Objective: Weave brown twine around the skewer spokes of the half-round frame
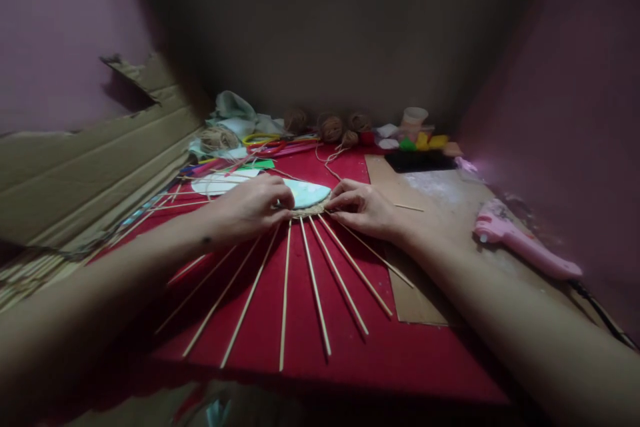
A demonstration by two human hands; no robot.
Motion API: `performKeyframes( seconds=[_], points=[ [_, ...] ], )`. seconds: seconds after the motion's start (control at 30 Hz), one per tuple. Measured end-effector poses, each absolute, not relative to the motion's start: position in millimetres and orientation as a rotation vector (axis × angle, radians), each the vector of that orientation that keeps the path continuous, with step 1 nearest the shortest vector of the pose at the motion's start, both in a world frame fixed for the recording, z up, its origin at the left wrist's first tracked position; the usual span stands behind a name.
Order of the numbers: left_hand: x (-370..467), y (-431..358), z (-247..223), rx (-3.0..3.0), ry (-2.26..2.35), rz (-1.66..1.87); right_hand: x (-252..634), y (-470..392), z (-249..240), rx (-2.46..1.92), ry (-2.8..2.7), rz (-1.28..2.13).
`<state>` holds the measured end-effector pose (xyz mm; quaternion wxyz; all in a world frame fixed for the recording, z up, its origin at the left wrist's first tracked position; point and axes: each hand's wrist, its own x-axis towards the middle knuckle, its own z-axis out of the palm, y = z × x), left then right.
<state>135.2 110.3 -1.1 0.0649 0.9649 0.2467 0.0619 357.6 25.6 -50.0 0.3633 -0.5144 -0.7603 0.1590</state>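
Observation:
A round piece with a pale blue-green fabric top (307, 193) lies on the red cloth. A band of woven twine (305, 213) edges it, and several thin wooden sticks (286, 293) fan out from underneath. At the left side of the edge, my left hand (257, 207) is closed, with thumb and forefinger pinching the woven band. My right hand (365, 207) pinches at the opposite side, its fingertips on the twine edge. A strand of twine (327, 165) runs from the back towards the right hand. What lies between the fingertips is partly hidden.
Balls of twine (330, 127), scissors with a red handle (265, 147) and a plastic cup (415, 117) line the back. A pink glue gun (525, 240) rests on a cardboard sheet (420, 293) at right, beside a black phone-like slab (420, 161). Torn cardboard (100, 173) leans at left.

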Motion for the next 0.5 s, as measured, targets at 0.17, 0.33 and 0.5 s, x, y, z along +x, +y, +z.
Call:
performKeyframes(
  seconds=[0.17, 0.33, 0.5],
  points=[
    [141.6, 118.7, -23.1, 2.942, 0.632, 0.292, 356.7, 24.3, -47.6, -1.364, -1.72, 0.305],
    [131.6, 117.5, -35.5, 2.969, 0.509, 0.364, 356.6, 28.7, -49.7, -1.457, -1.537, 0.37],
    [129.2, 108.7, -34.8, 3.023, 0.533, 0.295, 357.5, 33.1, -57.9, -1.431, -1.515, 0.454]
  ],
)
